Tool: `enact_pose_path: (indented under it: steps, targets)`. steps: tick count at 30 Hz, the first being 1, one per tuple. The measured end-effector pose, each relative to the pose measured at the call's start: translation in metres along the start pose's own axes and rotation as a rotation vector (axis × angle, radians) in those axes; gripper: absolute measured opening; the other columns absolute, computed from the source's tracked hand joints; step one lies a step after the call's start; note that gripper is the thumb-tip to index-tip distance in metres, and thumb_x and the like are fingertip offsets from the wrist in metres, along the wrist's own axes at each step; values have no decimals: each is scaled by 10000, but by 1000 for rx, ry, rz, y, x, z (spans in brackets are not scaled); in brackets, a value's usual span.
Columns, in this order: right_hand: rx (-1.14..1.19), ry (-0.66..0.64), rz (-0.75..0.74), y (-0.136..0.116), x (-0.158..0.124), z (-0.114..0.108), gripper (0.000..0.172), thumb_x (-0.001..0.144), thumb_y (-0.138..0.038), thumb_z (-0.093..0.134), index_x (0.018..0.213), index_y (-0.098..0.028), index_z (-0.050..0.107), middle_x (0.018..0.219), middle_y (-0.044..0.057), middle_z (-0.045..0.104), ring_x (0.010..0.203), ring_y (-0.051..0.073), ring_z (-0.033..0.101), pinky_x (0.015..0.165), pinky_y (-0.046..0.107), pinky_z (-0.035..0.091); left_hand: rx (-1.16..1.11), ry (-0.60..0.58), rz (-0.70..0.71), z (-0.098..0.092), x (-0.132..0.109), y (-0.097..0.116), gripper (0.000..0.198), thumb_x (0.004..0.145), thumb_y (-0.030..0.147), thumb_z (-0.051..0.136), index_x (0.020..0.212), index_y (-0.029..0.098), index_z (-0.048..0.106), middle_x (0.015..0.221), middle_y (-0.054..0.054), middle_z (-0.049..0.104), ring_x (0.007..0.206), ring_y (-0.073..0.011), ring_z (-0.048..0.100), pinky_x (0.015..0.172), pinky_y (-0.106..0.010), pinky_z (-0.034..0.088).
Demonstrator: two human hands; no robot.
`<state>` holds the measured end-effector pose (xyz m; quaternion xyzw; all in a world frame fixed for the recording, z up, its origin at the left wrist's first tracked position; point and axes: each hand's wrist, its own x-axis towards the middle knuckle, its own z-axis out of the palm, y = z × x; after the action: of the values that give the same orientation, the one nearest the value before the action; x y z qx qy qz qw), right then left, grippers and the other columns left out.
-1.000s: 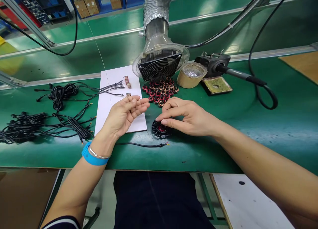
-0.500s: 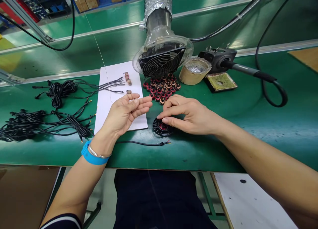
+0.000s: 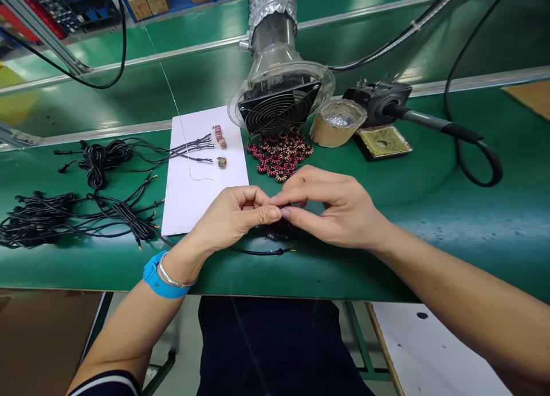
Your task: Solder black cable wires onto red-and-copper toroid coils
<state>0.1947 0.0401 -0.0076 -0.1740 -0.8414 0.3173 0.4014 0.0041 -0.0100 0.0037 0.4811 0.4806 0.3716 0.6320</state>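
Observation:
My left hand (image 3: 234,215) and my right hand (image 3: 335,204) meet fingertip to fingertip in front of the coil pile, thumbs and forefingers pinched. Something small and dark shows between them, mostly covered by the fingers, so I cannot make out what it is. Just below the fingertips a black round part (image 3: 279,231) rests on the green bench (image 3: 365,270), largely hidden by my hands. Close by lies the end of a black cable (image 3: 260,251) with thin coloured wires bared. Behind the hands is a pile of small ring coils (image 3: 281,155) in red, copper and black.
A white board (image 3: 184,195) on the left carries a few small coils (image 3: 221,162) and cable ends. Bundles of black cable (image 3: 38,215) lie further left. Behind stand a fume extractor fan (image 3: 279,106), a tape roll (image 3: 337,124), a soldering iron (image 3: 433,121) and a sponge tray (image 3: 382,142).
My left hand has moved right and closed from an open palm, its fingertips now meeting the right hand's. The right hand remains pinched over the black round part, which is now more covered.

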Motion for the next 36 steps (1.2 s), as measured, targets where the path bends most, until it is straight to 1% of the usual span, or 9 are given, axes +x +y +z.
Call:
enact_pose_path:
  steps: [3,5,7,9,12,16,20,27,36]
  targets:
    - [26,-6,-22,-1,0,-1,139,841,-118,635,926,-205,703,785,25,661,734,144,592,704,289,498,48,-5,-16,1,0,1,367,668,419,819,691,128,597,551,59,486,497,-48,325,464,-188,231]
    - [26,-15,1,-2,1,-5,95,849,-131,634,882,-200,690,776,26,661,726,145,589,693,286,490,104,9,-9,1,-1,2,365,680,436,805,704,130,607,544,61,464,498,-54,307,462,-197,217]
    - [9,-45,44,-4,1,-10,79,857,-139,617,838,-196,669,763,26,658,714,147,580,677,285,478,186,49,16,-1,-2,4,356,716,457,771,734,133,627,551,57,445,512,-64,307,467,-204,217]
    - [-23,-107,71,-5,1,-14,96,850,-123,593,815,-192,650,759,28,656,717,153,569,677,290,466,272,103,43,-3,-2,5,344,777,470,710,750,137,631,570,48,440,531,-74,322,476,-209,233]
    - [-93,-196,49,-4,1,-15,108,816,-101,569,798,-181,639,760,37,649,732,171,552,696,315,453,350,183,90,-6,-2,7,325,832,445,652,721,143,608,601,36,451,555,-80,342,495,-214,264]
    - [-188,-251,10,-2,2,-11,110,811,-119,542,777,-164,637,734,52,623,707,183,526,692,336,440,306,266,141,-8,-1,9,302,808,425,684,711,151,604,563,59,392,512,-69,287,473,-219,239]
    - [-224,-305,5,-2,4,-11,119,813,-125,531,768,-157,637,724,58,610,708,191,519,684,338,430,216,307,160,-10,-1,9,310,779,446,712,721,158,616,514,81,338,465,-62,234,444,-229,211]
    - [-229,-327,-21,-3,5,-11,122,809,-124,536,774,-147,651,731,63,603,716,191,515,678,334,425,186,312,178,-9,0,8,331,763,453,727,681,158,601,496,84,336,450,-56,232,431,-230,204]
    - [-303,-342,-65,-2,6,-12,118,810,-145,530,770,-166,639,715,61,580,700,200,516,668,344,429,230,312,145,-8,-1,9,340,769,481,708,689,170,596,503,76,331,457,-63,230,431,-237,189]
